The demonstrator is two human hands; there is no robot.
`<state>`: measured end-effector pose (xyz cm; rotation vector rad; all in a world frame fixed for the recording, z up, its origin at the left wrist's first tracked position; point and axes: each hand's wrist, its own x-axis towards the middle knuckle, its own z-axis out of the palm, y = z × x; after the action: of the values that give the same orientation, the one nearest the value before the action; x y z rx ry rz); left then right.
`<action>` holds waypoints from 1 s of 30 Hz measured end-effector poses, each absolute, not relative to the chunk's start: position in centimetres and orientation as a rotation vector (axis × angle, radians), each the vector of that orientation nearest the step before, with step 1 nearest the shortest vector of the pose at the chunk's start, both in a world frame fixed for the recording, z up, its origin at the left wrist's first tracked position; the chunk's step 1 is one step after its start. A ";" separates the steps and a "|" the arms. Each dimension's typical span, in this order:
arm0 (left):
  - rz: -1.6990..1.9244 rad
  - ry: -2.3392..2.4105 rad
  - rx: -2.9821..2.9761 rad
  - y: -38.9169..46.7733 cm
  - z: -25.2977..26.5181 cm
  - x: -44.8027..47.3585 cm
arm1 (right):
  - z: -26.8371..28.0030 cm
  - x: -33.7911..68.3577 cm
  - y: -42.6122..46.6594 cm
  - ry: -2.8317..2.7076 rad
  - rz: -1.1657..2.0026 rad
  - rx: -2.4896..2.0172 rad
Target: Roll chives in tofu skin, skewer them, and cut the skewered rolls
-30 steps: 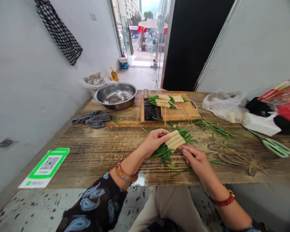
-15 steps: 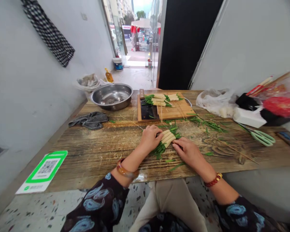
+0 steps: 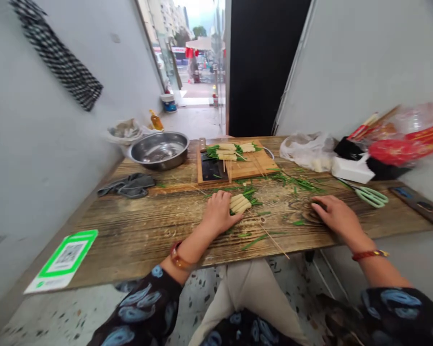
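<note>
My left hand (image 3: pixel 219 211) grips the left side of a row of skewered rolls (image 3: pixel 241 203), pale wrappers like tofu skin around green stalks. The thumb lies along their near side, and the palm hides part of the greens. From the rolls a thin wooden skewer (image 3: pixel 274 241) slants toward the table's front edge. Well off to the right, my right hand (image 3: pixel 337 218) rests low at the tabletop with fingers curled and thumb close in. Whatever lies beneath those fingers is hidden.
More rolls (image 3: pixel 226 152) lie on a cutting board (image 3: pixel 258 168) beside a cleaver (image 3: pixel 212 168). A steel basin (image 3: pixel 160 151) and grey cloth (image 3: pixel 130 185) are left. Loose greens (image 3: pixel 299 182), green-handled scissors (image 3: pixel 371 196), a plastic bag (image 3: pixel 305 149) and a white box (image 3: pixel 353 169) stand right.
My right hand has left the rolls and moved right across the table. A skewer now sticks out of the rolls toward me. My left hand stays on them; the view has turned slightly right.
</note>
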<state>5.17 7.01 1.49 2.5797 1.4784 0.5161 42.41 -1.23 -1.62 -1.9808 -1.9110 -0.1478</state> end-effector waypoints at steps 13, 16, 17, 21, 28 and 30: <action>0.787 1.420 2.331 5.8 -0.3 4.6 | -0.9 39.7 -2.9 -1.749 -0.191 -1.867; 0.826 1.428 2.317 5.8 -0.5 4.8 | 0.6 35.3 -3.9 -1.717 0.070 -1.609; 0.838 1.426 2.316 5.8 -0.5 4.8 | 0.9 33.5 -4.2 -1.761 0.155 -1.524; 0.880 1.422 2.311 6.0 -0.8 4.8 | 1.1 27.3 -5.2 -1.956 0.335 -1.341; 0.901 1.437 2.294 6.1 -0.9 4.7 | -0.1 24.8 -6.4 -2.148 0.308 -1.495; 0.899 1.431 2.292 6.1 -0.7 4.8 | -0.2 24.8 -6.9 -2.171 0.282 -1.538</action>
<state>4.75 6.08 -0.73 2.2916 1.4313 0.8991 24.75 -6.93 -0.19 -1.5382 -2.1714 0.2817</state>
